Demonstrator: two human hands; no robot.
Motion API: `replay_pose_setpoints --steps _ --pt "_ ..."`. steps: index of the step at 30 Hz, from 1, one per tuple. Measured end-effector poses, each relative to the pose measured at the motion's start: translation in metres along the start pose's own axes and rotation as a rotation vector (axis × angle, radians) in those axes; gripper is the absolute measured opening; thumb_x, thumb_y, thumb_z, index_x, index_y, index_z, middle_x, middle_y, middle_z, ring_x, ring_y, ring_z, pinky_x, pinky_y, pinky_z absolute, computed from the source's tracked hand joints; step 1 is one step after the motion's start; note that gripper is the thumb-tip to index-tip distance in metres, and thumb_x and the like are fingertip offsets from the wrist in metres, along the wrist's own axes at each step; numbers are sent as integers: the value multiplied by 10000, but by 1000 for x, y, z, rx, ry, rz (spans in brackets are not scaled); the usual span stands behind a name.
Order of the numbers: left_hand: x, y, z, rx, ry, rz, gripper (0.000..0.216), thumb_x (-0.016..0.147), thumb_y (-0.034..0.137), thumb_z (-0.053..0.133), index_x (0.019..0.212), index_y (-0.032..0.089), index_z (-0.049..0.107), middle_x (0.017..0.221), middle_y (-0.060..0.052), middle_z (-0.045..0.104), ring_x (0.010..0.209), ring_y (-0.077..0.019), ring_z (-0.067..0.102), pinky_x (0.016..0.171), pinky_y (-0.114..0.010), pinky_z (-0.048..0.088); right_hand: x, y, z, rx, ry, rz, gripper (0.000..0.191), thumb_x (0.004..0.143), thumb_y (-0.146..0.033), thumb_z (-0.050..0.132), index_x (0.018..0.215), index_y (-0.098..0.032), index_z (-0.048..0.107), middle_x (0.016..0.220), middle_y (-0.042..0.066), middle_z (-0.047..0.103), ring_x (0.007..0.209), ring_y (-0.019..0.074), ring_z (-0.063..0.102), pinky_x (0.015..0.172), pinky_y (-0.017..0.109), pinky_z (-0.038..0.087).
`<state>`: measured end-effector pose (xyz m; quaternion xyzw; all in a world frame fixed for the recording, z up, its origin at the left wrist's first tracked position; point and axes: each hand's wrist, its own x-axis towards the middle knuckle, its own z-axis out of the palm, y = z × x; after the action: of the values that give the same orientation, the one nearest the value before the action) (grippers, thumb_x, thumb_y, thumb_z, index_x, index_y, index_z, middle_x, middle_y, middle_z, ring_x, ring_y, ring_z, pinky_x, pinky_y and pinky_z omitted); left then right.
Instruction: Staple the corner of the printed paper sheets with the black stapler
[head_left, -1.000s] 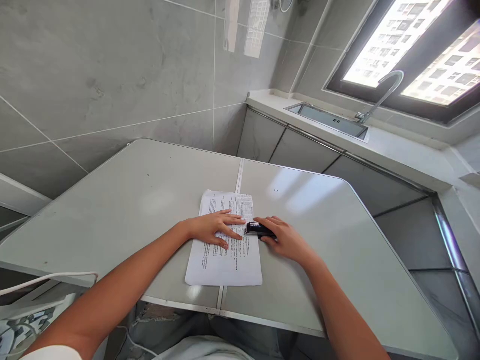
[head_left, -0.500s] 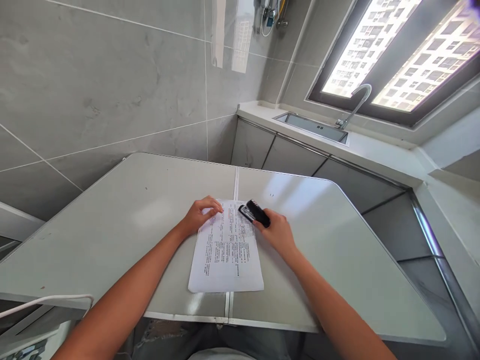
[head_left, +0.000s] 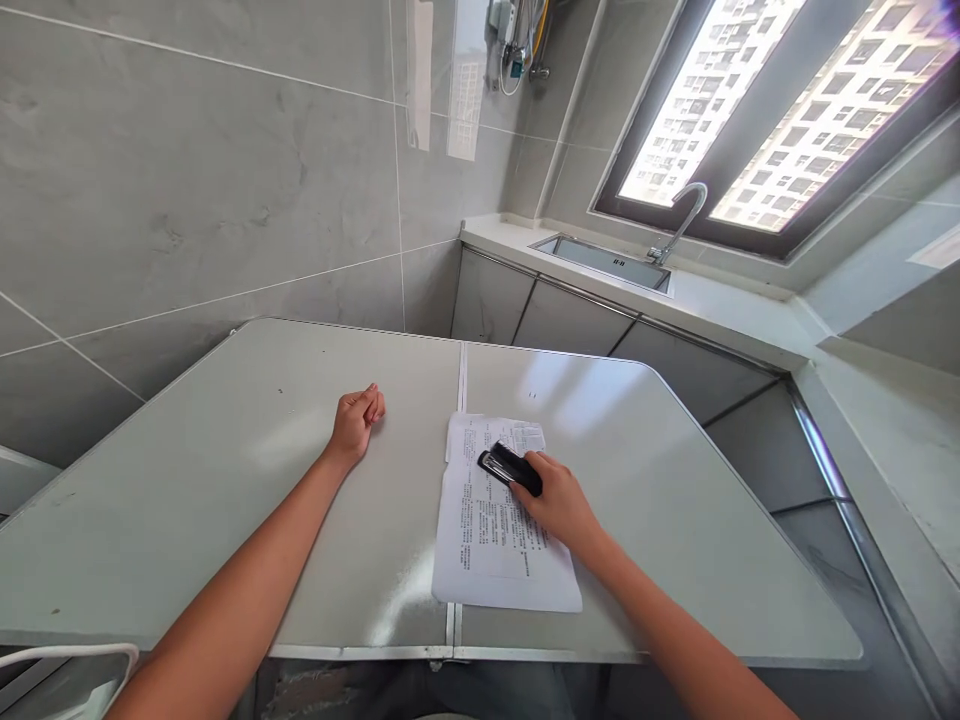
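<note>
— While the right hand (head_left: 561,503) grips that black plastic stapler (head_left: 510,468), where's the stapler sitting?
— On the stack of white printed paper sheets (head_left: 495,550), near its far edge. The sheets lie flat on the pale grey folding table (head_left: 225,480), mostly right of the centre seam.
— And the left hand (head_left: 355,420)?
— Curled in a loose fist, holding nothing, resting on the table well left of the sheets.
— Background?
— Steel sink (head_left: 600,258), curved tap (head_left: 679,215), under the window.
</note>
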<state>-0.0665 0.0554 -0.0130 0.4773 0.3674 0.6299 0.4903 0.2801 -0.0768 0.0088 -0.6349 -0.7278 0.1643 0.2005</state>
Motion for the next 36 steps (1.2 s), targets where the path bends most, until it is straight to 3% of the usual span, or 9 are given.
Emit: replay_pose_setpoints --steps 4,9,13,17,20,22,26,30,36 --pt "0 -1 2 7 4 -31 595 954 404 645 485 192 346 514 11 309 535 -120 340 561 -289 323 -14 50 -27 17 -11 60 208 908 -415 621 863 -231 535 874 18 617 773 197 572 679 308 420" --pt "-1 -1 3 32 -37 -62 582 953 403 638 485 193 363 519 8 336 525 -117 342 543 -284 311 5 91 -61 298 -304 48 419 906 -570 641 1162 -240 684 1056 65 724 893 241 665 746 349 524" --pt "-2 -1 3 54 -59 -69 580 960 398 635 484 194 373 519 9 350 525 -116 343 550 -285 315 32 106 -68 287 -47 -32 392 1021 -544 465 1073 -246 714 1042 80 740 933 248 681 848 402 555" --pt "-2 -1 4 86 -68 -82 589 966 407 625 477 194 374 509 9 352 526 -118 341 563 -292 315 65 112 -52 38 144 -258 301 1022 -432 493 1001 -255 736 1118 97 725 1053 276 666 967 453 531" --pt "-2 -1 4 100 -82 -83 581 970 404 621 481 194 387 515 6 371 535 -120 347 571 -295 316 97 112 -35 -15 195 -250 330 1016 -421 482 1109 -236 738 1202 117 706 1132 291 654 1029 481 524" --pt "-3 -1 4 114 -79 -79 575 972 400 617 484 196 392 516 5 378 539 -122 356 576 -296 322 115 111 -21 -57 162 -215 431 1022 -456 457 1292 -212 687 1387 146 635 1287 319 591 1118 524 475" --pt "-5 -1 3 142 -56 -86 576 970 402 613 484 198 379 512 11 372 532 -119 358 572 -295 324 126 108 4 -143 2 -263 587 1079 -516 290 1532 -212 507 1692 123 333 1565 305 312 1272 534 299" --pt "-4 -3 3 162 -63 -92 577 959 400 623 484 196 367 512 13 372 526 -114 352 561 -290 321 118 102 21 -242 -100 -274 769 1035 -681 327 1628 -193 361 1738 137 201 1620 329 137 1309 566 183" --pt "-3 -4 4 174 -71 -100 561 956 393 631 497 194 378 524 11 382 540 -112 366 557 -282 314 118 65 42 -216 -148 -359 885 1030 -713 282 1666 -101 231 1730 182 183 1620 309 139 1321 511 196"
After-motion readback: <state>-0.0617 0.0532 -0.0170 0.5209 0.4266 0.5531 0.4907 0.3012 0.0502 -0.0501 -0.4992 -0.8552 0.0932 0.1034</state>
